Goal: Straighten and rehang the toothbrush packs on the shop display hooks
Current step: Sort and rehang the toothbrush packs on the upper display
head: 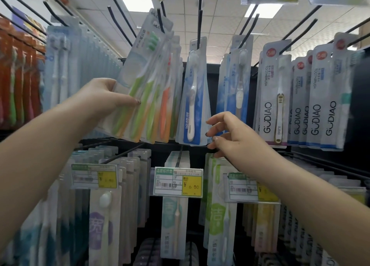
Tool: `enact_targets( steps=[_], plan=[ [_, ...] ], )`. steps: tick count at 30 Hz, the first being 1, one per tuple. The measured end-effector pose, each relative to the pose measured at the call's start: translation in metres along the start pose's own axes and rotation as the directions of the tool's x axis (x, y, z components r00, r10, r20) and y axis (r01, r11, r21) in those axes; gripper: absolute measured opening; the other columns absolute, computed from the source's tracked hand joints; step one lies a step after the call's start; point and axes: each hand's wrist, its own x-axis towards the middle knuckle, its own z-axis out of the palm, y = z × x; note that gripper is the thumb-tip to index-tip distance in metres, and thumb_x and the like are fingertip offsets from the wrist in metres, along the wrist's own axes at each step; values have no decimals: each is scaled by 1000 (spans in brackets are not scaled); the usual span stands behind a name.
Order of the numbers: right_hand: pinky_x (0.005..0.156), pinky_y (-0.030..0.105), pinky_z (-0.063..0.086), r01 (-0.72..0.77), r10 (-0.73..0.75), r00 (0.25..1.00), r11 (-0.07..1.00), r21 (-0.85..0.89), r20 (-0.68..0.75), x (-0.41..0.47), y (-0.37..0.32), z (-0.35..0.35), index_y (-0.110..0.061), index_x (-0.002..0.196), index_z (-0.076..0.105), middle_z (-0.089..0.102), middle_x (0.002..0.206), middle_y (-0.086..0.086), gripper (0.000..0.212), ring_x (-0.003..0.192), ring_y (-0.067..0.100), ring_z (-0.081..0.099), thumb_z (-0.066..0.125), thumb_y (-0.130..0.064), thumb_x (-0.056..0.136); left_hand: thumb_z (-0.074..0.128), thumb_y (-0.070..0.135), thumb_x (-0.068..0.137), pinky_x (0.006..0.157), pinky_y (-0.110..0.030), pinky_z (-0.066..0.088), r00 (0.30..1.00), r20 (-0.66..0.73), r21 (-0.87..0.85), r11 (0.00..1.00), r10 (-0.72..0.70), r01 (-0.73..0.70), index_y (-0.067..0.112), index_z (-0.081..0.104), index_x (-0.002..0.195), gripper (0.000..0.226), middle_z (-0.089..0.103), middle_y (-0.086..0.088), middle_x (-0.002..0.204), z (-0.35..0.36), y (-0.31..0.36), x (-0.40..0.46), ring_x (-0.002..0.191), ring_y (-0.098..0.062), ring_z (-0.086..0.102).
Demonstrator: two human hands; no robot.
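Black display hooks (247,28) are sticking out in rows, carrying hanging toothbrush packs (273,97); price tags (178,181) are hanging at the lower hooks' near ends.

Left price tag (94,176) digits blurred; orange packs (18,75) smeared.

Glossy clear plastic toothbrush packs (140,81), matt black metal hooks (120,28), paper price tag (178,181).

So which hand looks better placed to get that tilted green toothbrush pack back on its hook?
The left hand: it already grips the tilted green toothbrush pack. The right hand is open, lower, by the blue pack.
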Motion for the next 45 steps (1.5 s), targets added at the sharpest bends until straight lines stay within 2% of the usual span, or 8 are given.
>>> enact_targets(
  steps=[6,13,17,24,28,32,39,45],
  plan=[
    [77,31,57,-6,6,1000,1000,-8,5,-2,1,-4,-26,107,44,56,99,-7,22,89,11,62,45,-8,94,73,13,76,35,-14,41,999,43,14,1000,-1,0,15,55,70,19,59,12,41,4,1,-2,37,-1,56],
    [76,28,56,-9,9,1000,1000,-11,-3,-6,1,-9,-25,109,44,55,98,-7,22,88,10,61,44,-8,95,74,18,74,82,-42,53,993,95,-39,997,-64,68,12,63,98,27,70,-6,95,14,1,-7,86,-23,67],
    [77,31,57,-22,21,1000,999,-27,-21,-9,1,-13,-26,109,44,55,98,-7,22,88,10,62,45,-9,95,73,28,76,75,-35,50,999,26,-26,999,-33,34,13,54,113,45,63,2,96,28,-5,-7,87,-16,61],
    [78,40,57,-64,61,997,996,-64,-50,-18,5,-26,-24,110,44,54,98,-7,23,89,9,62,46,-8,94,70,35,78,110,-45,26,929,-221,418,889,298,-186,12,16,145,90,23,-10,148,58,2,-30,135,-26,25],
    [79,45,55,-82,75,994,993,-81,-81,-21,7,-34,-24,111,45,55,97,-6,24,93,20,62,46,-8,94,65,32,80,115,-49,17,867,-84,524,762,491,-381,17,14,145,85,18,-6,151,77,13,-47,141,-24,14],
    [80,43,55,-105,93,990,989,-106,-109,-27,11,-43,-25,110,45,56,97,-5,23,95,21,61,47,-9,94,60,33,84,114,-37,13,839,57,526,698,542,-487,22,21,145,74,21,-1,152,95,28,-60,141,-18,15],
    [83,37,55,-180,149,970,971,-154,-194,-40,25,-65,-26,108,45,56,97,-7,23,94,14,60,49,-10,93,47,42,91,115,-33,12,816,390,479,663,427,-576,30,14,147,65,17,8,154,122,39,-79,142,-9,11],
    [76,37,57,-265,221,943,951,-159,-248,-49,35,-79,-23,110,45,55,101,-3,22,96,17,59,48,-11,93,42,46,93,115,-31,12,790,503,467,659,351,-590,33,9,147,64,17,13,153,139,35,-89,142,-7,10]
  ],
)
